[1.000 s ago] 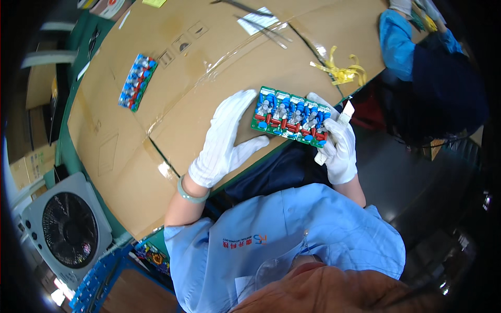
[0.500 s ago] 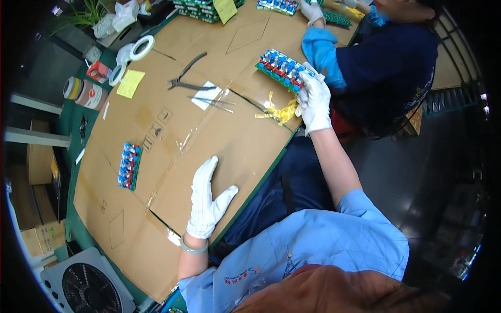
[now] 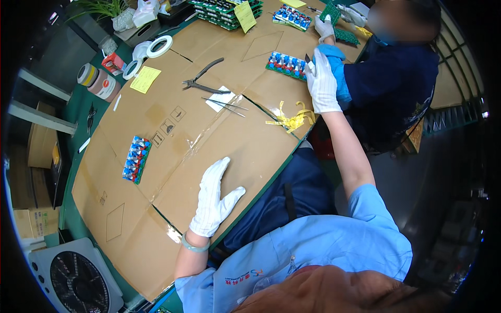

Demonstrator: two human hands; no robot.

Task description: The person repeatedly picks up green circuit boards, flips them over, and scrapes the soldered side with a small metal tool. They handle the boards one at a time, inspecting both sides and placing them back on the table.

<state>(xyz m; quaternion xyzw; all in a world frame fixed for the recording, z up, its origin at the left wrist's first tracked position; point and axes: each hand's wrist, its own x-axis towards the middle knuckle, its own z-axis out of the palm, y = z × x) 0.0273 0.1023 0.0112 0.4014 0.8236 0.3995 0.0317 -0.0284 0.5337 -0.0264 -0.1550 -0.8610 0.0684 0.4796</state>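
My right hand [image 3: 323,89], in a white glove, reaches to the far right of the cardboard-covered table. Its fingers are at the right end of a green circuit board [image 3: 286,66] with blue and red parts, and they cover that end. A small dark piece shows beside the fingertips; I cannot make out what it is. My left hand [image 3: 211,201], also gloved in white, lies on the cardboard [image 3: 172,208] with thumb and fingers apart, holding nothing. A second circuit board [image 3: 136,159] of the same kind lies to the left of it.
Pliers [image 3: 202,78], tweezers [image 3: 224,106] and shredded yellow strips [image 3: 293,119] lie mid-table. Tape rolls [image 3: 159,46] and jars [image 3: 99,83] stand at the left edge, a fan [image 3: 78,281] below. Stacked boards [image 3: 222,14] stand at the back. A co-worker's gloved hand [image 3: 324,28] holds a green board.
My right hand has moved farther away with the circuit board, which now looks level with the table. My left hand keeps its place and pose. The co-worker's hand now has a green board raised.
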